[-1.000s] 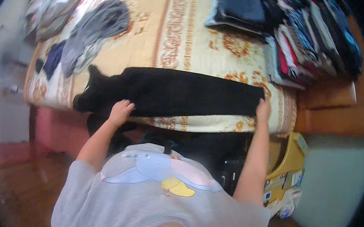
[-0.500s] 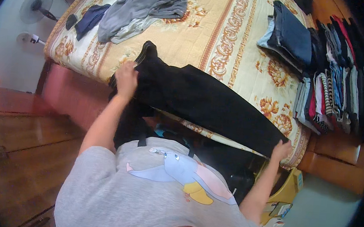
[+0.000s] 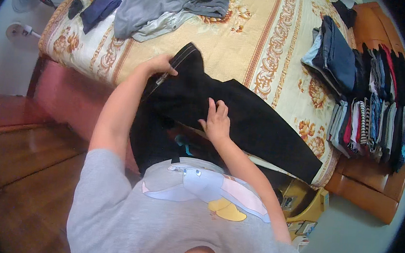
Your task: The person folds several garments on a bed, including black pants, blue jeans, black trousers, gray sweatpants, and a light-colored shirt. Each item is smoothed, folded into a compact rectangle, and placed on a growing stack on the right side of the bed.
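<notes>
Left hand (image 3: 162, 65) grips the black trousers (image 3: 265, 127) by the waistband (image 3: 184, 56); right hand (image 3: 217, 124), loosely spread, is over them. Jeans (image 3: 336, 61) lie folded; the trousers lie full-length, grey clothing (image 3: 168, 3) loose.

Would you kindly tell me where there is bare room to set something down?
The widest bare patch of bedspread lies between the grey clothes and the folded jeans, beyond the black trousers. A smaller one lies between the grey clothes and the left hand. The right is crowded, the folded jeans near a row of clothes.

Left arm (image 3: 117, 111) outstretched, right fingers (image 3: 221, 111) spread
</notes>
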`<action>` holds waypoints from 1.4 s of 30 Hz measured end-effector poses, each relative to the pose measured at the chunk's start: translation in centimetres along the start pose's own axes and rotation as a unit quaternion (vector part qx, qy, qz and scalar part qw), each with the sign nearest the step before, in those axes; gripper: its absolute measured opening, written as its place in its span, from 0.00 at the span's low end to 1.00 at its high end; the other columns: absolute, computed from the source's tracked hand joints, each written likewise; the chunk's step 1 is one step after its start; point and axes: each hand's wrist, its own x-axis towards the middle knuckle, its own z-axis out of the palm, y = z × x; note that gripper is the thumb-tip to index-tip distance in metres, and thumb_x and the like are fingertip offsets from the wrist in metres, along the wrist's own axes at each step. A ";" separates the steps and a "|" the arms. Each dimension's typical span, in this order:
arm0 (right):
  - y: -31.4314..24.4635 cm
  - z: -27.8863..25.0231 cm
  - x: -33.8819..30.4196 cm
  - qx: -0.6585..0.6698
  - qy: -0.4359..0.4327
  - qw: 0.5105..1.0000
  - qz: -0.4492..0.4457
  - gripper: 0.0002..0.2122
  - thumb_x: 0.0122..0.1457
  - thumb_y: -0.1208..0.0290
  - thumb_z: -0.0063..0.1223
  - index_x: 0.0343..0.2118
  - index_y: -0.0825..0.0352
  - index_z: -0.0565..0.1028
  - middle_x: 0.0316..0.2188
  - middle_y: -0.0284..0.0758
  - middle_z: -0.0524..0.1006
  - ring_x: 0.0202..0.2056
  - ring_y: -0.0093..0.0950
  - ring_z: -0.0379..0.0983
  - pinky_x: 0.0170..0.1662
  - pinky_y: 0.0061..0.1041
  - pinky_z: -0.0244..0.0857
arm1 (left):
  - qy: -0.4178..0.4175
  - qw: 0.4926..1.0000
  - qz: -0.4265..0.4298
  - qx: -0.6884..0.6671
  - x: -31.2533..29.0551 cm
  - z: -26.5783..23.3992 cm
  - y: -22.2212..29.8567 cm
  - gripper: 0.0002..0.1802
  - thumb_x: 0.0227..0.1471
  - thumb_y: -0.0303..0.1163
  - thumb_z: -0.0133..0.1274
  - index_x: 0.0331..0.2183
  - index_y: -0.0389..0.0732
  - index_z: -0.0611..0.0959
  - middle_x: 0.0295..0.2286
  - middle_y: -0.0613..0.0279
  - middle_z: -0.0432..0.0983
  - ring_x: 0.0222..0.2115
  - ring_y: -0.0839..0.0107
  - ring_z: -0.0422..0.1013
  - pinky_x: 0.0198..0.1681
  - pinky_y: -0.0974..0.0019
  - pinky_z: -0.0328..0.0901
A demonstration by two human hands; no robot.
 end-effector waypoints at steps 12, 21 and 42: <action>2.3 1.8 -2.9 0.030 -0.045 0.977 -0.208 0.11 0.44 0.77 0.50 0.34 0.65 0.71 0.35 0.39 0.67 0.37 0.36 0.66 0.38 0.31 0.61 | 0.465 0.863 0.110 -0.165 -1.2 3.8 -7.1 0.08 0.44 0.22 0.50 0.31 0.39 0.75 0.30 0.63 0.72 0.30 0.73 0.69 0.31 0.71 0.65; 12.2 -0.5 6.5 -0.020 0.144 0.985 0.088 0.11 0.50 0.66 0.52 0.31 0.70 0.73 0.31 0.42 0.72 0.35 0.42 0.68 0.39 0.38 0.62 | 0.303 0.847 -0.012 -0.437 -6.4 3.1 -8.0 0.18 0.52 0.42 0.48 0.36 0.37 0.77 0.27 0.64 0.73 0.25 0.76 0.68 0.28 0.73 0.63; 11.2 2.4 9.4 0.025 0.127 0.958 0.255 0.07 0.54 0.67 0.47 0.31 0.65 0.64 0.23 0.46 0.73 0.29 0.45 0.70 0.30 0.41 0.61 | 0.300 0.954 0.006 -0.021 -6.9 3.5 -9.8 0.26 0.46 0.45 0.52 0.41 0.33 0.72 0.36 0.43 0.72 0.37 0.50 0.68 0.40 0.57 0.62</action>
